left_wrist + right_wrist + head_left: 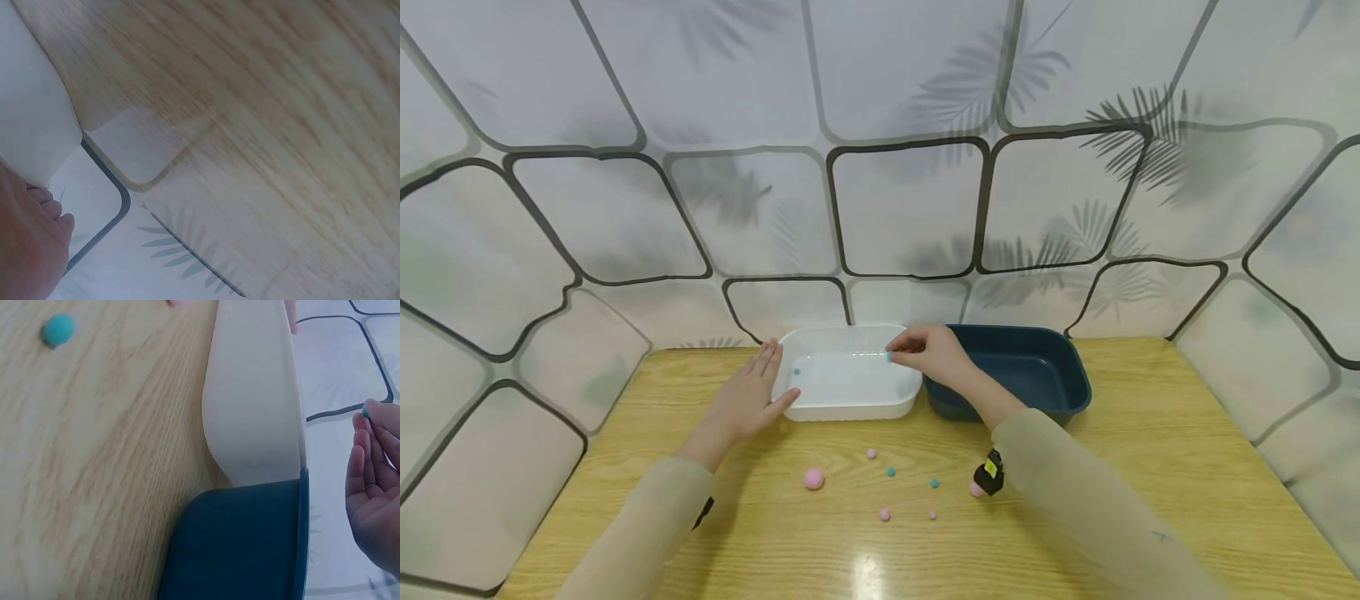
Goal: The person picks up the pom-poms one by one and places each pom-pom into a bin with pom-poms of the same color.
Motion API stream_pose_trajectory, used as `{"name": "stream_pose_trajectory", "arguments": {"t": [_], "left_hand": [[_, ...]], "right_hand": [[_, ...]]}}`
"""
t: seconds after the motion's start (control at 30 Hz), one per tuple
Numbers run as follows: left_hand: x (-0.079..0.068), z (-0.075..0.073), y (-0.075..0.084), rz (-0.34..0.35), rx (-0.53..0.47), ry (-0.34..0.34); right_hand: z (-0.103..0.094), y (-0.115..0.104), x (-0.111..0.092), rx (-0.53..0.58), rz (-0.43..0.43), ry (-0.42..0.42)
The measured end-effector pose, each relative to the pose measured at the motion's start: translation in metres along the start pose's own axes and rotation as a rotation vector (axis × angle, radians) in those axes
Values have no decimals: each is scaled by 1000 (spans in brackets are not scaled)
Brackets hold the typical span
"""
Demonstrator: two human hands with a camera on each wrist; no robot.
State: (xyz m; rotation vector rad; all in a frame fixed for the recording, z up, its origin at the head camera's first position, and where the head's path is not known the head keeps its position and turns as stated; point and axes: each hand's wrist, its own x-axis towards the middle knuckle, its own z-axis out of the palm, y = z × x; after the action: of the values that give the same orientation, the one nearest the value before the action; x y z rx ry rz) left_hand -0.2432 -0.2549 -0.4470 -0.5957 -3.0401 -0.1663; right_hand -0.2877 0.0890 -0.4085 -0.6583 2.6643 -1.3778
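Observation:
My right hand (936, 360) pinches a small blue ball (889, 357) between thumb and fingertips, above the right end of a white dish (850, 412). The right wrist view also has this hand (378, 487) with the ball (365, 411) at its fingertips. Inside the dish, near its left end, lies another small blue ball (797, 372). My left hand (747, 398) rests against the dish's left side, fingers extended and thumb over the front rim. In the left wrist view, part of that hand (31, 231) appears beside the white dish wall (37, 94).
A dark blue dish (1045, 367) stands right beside the white one. In front lie a larger pink ball (814, 478), several smaller pink balls (884, 515) and two blue balls (891, 472) (935, 483) on the wooden table (760, 542). A patterned cloth wall (910, 208) rises behind.

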Motion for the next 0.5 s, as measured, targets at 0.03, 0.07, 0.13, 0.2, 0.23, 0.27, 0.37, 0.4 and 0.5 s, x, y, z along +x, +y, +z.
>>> {"name": "stream_pose_trajectory", "arguments": {"t": [0.03, 0.07, 0.13, 0.2, 0.23, 0.27, 0.37, 0.4, 0.5], "left_hand": [[0, 0, 0, 0, -1, -1], [0, 0, 0, 1, 0, -1], [-1, -1, 1, 1, 0, -1], [-1, -1, 1, 1, 3, -2], [-1, -2, 1, 0, 2, -3], [-1, -2, 1, 1, -1, 0], [-2, -3, 2, -1, -1, -1], [-2, -3, 2, 0, 0, -1], [-2, -3, 2, -2, 2, -4]], "right_hand": [[1, -1, 3, 5, 4, 1], [3, -2, 5, 11, 9, -1], [5, -4, 10, 18, 23, -3], [8, -5, 14, 23, 50, -7], [10, -5, 17, 22, 64, -7], [11, -5, 19, 17, 74, -6], [15, -5, 23, 8, 93, 4], [17, -4, 25, 5, 95, 8], [20, -2, 27, 3, 98, 13]]}}
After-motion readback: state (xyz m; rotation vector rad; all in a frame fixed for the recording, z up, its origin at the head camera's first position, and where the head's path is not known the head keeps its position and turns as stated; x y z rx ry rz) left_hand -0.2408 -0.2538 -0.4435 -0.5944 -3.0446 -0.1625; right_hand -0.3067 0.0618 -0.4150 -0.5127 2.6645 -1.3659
